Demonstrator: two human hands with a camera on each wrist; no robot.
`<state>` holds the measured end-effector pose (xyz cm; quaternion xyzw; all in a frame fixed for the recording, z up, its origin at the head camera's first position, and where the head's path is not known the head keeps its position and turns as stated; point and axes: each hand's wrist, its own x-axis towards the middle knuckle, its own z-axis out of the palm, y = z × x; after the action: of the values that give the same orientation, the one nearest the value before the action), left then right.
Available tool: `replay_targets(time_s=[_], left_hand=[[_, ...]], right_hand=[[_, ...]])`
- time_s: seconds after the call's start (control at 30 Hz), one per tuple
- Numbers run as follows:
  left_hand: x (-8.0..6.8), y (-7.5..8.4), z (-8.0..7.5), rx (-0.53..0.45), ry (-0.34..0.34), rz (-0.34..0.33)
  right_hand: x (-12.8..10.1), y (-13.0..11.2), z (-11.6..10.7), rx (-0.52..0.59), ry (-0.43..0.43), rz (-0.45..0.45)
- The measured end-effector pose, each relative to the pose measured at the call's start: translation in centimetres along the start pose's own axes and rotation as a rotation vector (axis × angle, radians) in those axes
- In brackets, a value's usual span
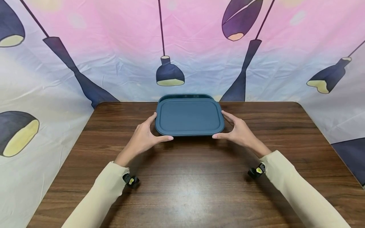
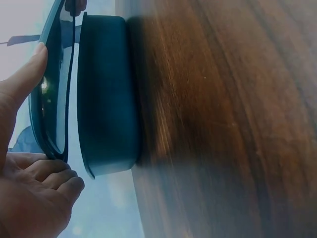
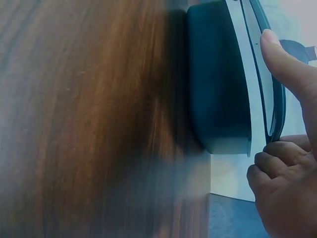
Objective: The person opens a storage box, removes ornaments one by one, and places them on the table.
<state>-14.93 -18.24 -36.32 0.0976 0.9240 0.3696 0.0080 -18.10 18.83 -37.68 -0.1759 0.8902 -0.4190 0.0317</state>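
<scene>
I am holding a dark teal lid by its two short ends, its long axis running left to right across me and its flat face turned up. My left hand is gripping the left end, thumb along the near edge and fingers curled at the side; my right hand is doing the same on the right end. The lid is sitting just above a matching teal container, which is standing on the far middle of the surface, only its back rim peeking out in the head view. The wrist views are showing what that view is hiding: a gap between the lid and the container, and from the right the lid tilted slightly off the container, my thumb pressing its top. The surface is dark wood grain, and a pink and pale blue cloth printed with hanging lamps is draping behind and to both sides.
</scene>
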Motion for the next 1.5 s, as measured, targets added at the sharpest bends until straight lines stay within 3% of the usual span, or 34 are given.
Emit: replay_targets(time_s=[1.03,1.5], left_hand=[[-5.8,1.6,-0.4,0.156,-0.012,0.004],[-7.6,2.2,0.1,0.234,-0.026,-0.018]], right_hand=[[-5.8,-0.5,-0.1,-0.098,0.000,-0.079],[-8.0,-0.7,0.0,-0.118,-0.013,-0.081]])
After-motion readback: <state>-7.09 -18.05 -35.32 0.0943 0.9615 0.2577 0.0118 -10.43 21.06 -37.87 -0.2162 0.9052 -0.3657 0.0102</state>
